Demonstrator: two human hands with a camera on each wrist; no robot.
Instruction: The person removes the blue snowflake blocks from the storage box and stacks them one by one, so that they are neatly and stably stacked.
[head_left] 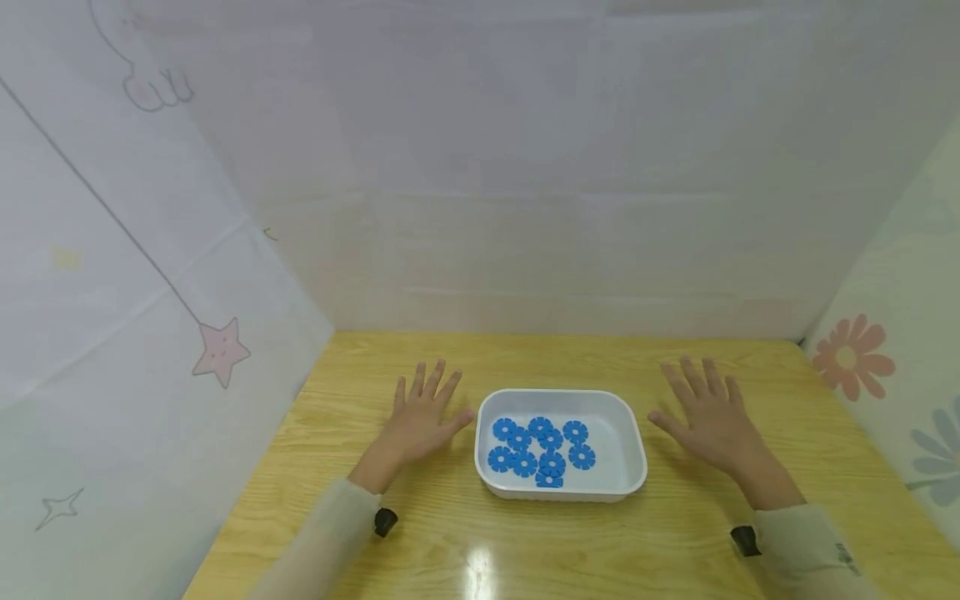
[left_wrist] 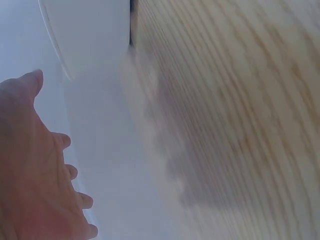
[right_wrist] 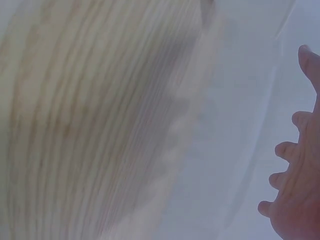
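Observation:
A white plastic tub sits on the wooden table between both hands. Inside it, mostly toward its left half, lie several blue snowflake-shaped notched discs, some overlapping. My left hand is left of the tub with fingers spread and nothing in it; its thumb points at the tub's left side. On the other side, my right hand is likewise spread, holding nothing, its thumb toward the tub's right rim. Both wrist views show a hand, the left and the right, raised over the table with a shadow below.
The wooden table ends at a pale cloth backdrop. Cloth side panels stand left and right, printed with a pink star and a flower. A black band piece shows at the left cuff, another at the right.

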